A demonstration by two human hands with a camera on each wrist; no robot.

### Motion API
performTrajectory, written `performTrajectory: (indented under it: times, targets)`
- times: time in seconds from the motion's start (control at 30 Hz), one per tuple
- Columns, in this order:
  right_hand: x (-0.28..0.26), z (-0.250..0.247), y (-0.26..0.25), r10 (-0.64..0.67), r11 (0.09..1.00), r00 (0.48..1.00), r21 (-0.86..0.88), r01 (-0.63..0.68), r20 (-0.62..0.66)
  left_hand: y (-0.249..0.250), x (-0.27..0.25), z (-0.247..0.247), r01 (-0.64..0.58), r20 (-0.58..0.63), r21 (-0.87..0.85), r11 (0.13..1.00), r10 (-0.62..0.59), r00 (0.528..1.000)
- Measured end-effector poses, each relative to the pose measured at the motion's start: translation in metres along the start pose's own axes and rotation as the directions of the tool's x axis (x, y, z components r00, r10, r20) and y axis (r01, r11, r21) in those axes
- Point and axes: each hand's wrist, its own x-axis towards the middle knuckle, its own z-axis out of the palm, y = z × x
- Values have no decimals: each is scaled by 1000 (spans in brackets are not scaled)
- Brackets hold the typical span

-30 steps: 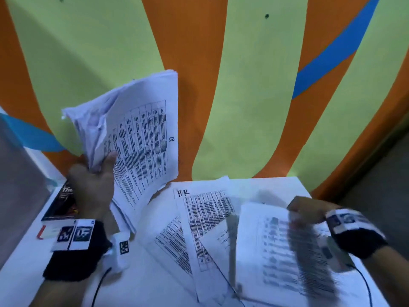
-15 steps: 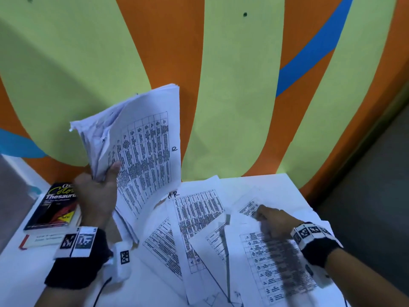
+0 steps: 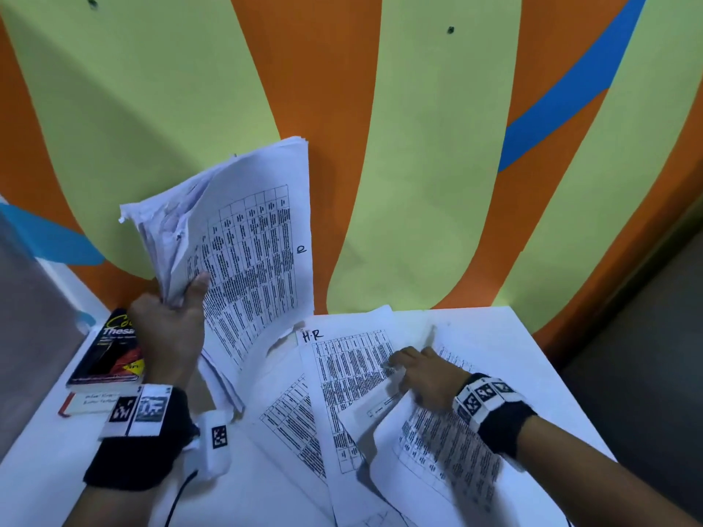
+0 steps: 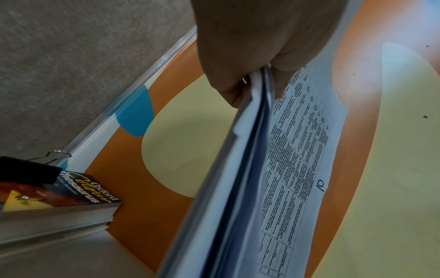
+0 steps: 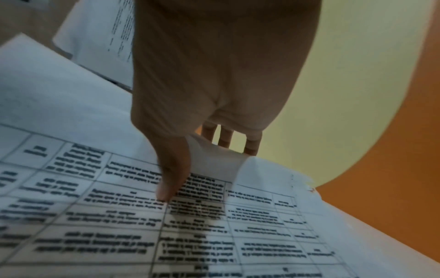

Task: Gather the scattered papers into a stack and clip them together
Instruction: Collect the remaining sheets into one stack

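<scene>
My left hand (image 3: pixel 182 298) grips a thick stack of printed papers (image 3: pixel 247 252) and holds it upright above the table's left side. In the left wrist view the thumb and fingers (image 4: pixel 276 75) pinch the stack's (image 4: pixel 292 169) lower edge. Several loose sheets lie fanned on the white table (image 3: pixel 494 336), among them one marked "H.R" (image 3: pixel 350 374). My right hand (image 3: pixel 399 365) pinches the top edge of a loose sheet (image 3: pixel 449 446), which curls upward. The thumb (image 5: pixel 171 178) is on top of it and the fingers (image 5: pixel 226 139) are beneath. A black binder clip (image 4: pixel 35 169) rests on the book.
A dark thesaurus book (image 3: pixel 110 355) lies at the table's left edge, with a small labelled red-edged item (image 3: pixel 91 403) in front of it. An orange, green and blue painted wall (image 3: pixel 418 184) rises right behind the table. Grey floor (image 3: pixel 646 336) lies to the right.
My right hand has moved left from the right-hand sheets to the middle of the spread and now pinches a sheet's edge. My left hand still holds the stack upright.
</scene>
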Motion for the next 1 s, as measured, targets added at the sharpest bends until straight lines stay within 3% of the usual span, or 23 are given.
performTrajectory:
  times: [0.1, 0.27, 0.43, 0.63, 0.7, 0.8, 0.87, 1.0]
  targets:
    - [9, 5, -7, -51, 999, 999, 7, 51, 11, 0, 3, -7, 16, -46, 44, 999, -14, 999]
    - [17, -2, -10, -10, 998, 993, -67, 18, 121, -4, 5, -12, 47, -71, 56, 997, -43, 997]
    - [20, -5, -7, 7, 999, 993, 52, -13, 121, -7, 2, -7, 53, -66, 23, 998, -51, 997]
    - [25, -4, -5, 128, 991, 974, 10, -132, 188, -14, 3, -5, 73, -84, 36, 997, -70, 994]
    - [22, -9, -1, 185, 976, 969, 80, -200, 167, -16, 4, -6, 78, -89, 27, 997, -75, 993]
    - [10, -39, 14, 270, 878, 963, 406, -252, 14, -17, 6, -11, 71, -110, 19, 997, -69, 992]
    - [5, -57, 30, 361, 781, 930, 568, -260, -69, -19, 8, -14, 72, -121, 36, 997, -67, 990]
    - [23, -35, 48, 557, 609, 830, 695, -383, -30, -19, 8, -16, 67, -137, 70, 995, -57, 989]
